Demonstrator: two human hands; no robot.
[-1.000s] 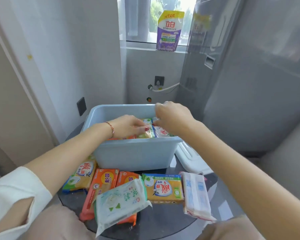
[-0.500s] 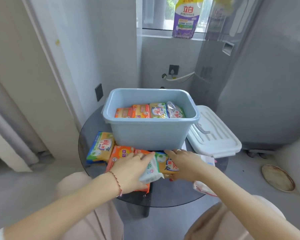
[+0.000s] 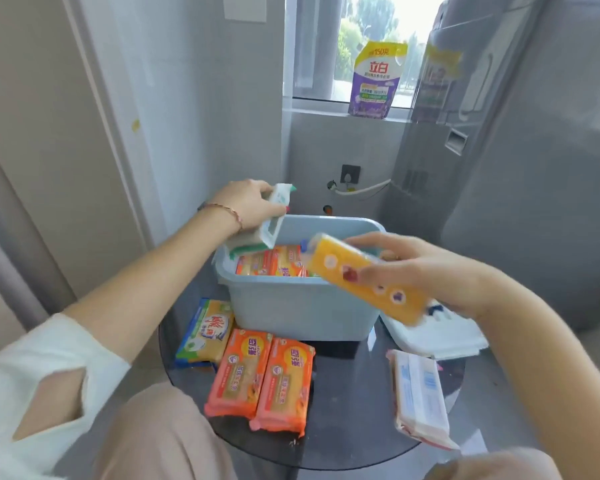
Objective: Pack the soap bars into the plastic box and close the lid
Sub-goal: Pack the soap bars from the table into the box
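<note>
The left hand point(image 3: 246, 202) holds a white-and-green soap bar point(image 3: 267, 221) tilted over the far left corner of the pale blue box point(image 3: 298, 306), and the right hand point(image 3: 420, 271) grips a yellow bar point(image 3: 364, 275) above its right rim. Inside the box lie orange and yellow wrapped bars point(image 3: 274, 265); four more bars point(image 3: 243, 368) lie on the round table point(image 3: 350, 410) near the person, and the white lid point(image 3: 437, 336) rests to the right.

Your way into the plastic box point(image 3: 291, 313) is from above, though both hands crowd the mouth: your left hand point(image 3: 246, 206) holds a white-green soap bar point(image 3: 271, 220) over the left rim, and your right hand point(image 3: 426, 271) holds a yellow soap bar point(image 3: 364, 278) across the right side. Packed bars point(image 3: 274, 265) cover the visible floor of the box. On the bench point(image 3: 347, 410), bare glass lies between the orange bars point(image 3: 260, 375) and the white bar point(image 3: 420, 396). The lid point(image 3: 440, 337) blocks the box's right flank.
</note>
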